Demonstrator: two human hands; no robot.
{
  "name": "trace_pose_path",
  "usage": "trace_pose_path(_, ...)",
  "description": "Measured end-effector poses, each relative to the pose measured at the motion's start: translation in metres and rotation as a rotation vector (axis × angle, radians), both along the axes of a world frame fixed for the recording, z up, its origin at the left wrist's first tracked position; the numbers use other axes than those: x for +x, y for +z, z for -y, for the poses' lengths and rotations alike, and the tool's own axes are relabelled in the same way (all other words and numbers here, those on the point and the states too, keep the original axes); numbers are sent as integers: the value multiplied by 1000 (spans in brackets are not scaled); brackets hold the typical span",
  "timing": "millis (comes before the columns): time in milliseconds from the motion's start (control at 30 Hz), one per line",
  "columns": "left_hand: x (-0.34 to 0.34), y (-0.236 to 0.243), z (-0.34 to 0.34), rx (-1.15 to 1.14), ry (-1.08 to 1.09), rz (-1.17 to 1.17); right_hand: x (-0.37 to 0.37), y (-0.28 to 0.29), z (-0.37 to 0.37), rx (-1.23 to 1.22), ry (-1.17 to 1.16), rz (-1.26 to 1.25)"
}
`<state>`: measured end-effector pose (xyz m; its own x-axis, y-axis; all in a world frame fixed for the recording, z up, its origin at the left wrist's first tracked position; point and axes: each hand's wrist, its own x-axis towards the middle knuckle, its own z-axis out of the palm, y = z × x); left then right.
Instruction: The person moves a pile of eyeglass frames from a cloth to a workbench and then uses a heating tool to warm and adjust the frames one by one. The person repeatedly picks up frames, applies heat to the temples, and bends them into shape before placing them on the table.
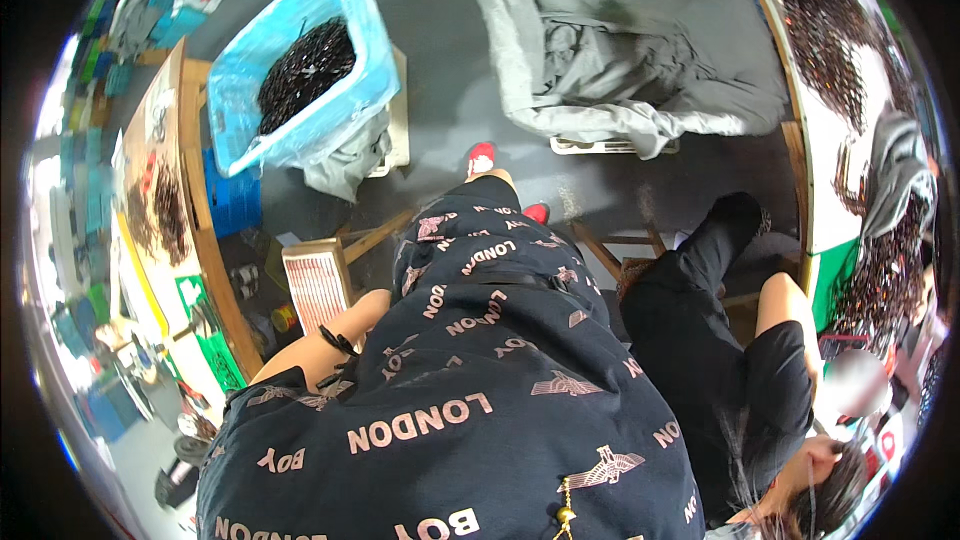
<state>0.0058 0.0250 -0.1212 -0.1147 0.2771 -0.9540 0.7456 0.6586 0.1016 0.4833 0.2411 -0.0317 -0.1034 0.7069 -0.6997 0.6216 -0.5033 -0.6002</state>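
Observation:
My left forearm (300, 350) comes out of a dark sleeve at the lower left, bent along my body. A black band (337, 342) circles it near the wrist. Past the band, my left hand (372, 310) shows only as a patch of skin against my side; its fingers are hidden, and whether it holds anything does not show. Nearest to it is a stool-like piece with a red-and-white striped top (314, 285). My right hand is out of view. My dark printed shirt (470, 370) fills the lower middle.
Ahead left stands a blue plastic-lined tub (235, 105) holding dark shiny strands (310, 70). Ahead right is a grey cloth-lined bin (510, 40). Worktables flank me, the right table (815, 180) heaped with dark glittering strands (825, 30). A person in black (700, 360) sits close at right.

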Motion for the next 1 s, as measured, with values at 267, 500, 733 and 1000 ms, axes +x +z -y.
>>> trace_pose_path(267,-50,76,-173,273,-5,-87,5,-64,57,-37,150,468)
trace_pose_path(500,14,222,-379,727,55,169,-81,84,-65,649,-389,-54)
trace_pose_path(733,10,214,-446,567,-245,934,-90,115,-97,187,-454,-431)
trace_pose_path(1000,24,161,-479,481,-655,954,-147,90,-107,184,-303,-230)
